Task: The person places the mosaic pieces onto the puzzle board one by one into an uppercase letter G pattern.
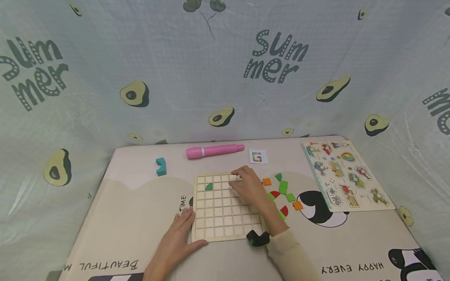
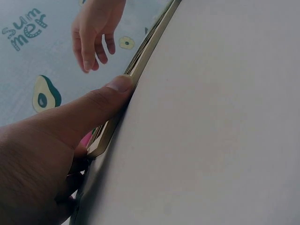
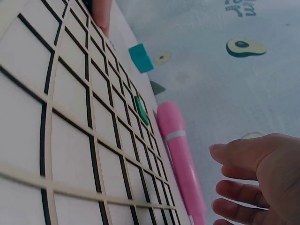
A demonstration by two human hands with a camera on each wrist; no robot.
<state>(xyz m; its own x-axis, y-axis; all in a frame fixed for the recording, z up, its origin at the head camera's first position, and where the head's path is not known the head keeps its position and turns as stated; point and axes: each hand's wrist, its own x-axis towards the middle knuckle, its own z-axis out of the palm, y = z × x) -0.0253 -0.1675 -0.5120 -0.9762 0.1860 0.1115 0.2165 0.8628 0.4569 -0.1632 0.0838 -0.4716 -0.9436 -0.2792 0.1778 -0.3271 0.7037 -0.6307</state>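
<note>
A wooden grid board lies flat, with one green quarter-circle piece in a cell near its far left corner. My left hand rests at the near left corner, its fingers along the left side and its thumb against the front edge. Over the board's far right part, my right hand hovers with loosely bent fingers. Nothing shows between those fingers in the right wrist view. Just right of that hand lie several small pieces, including green squares, orange squares and red quarter-circles.
Behind the board lie a thick pink pen-shaped thing and a small card with a coloured G-shaped pattern. A teal notched block stands at the back left. To the right is a picture puzzle board. A black device overlaps the board's near right corner.
</note>
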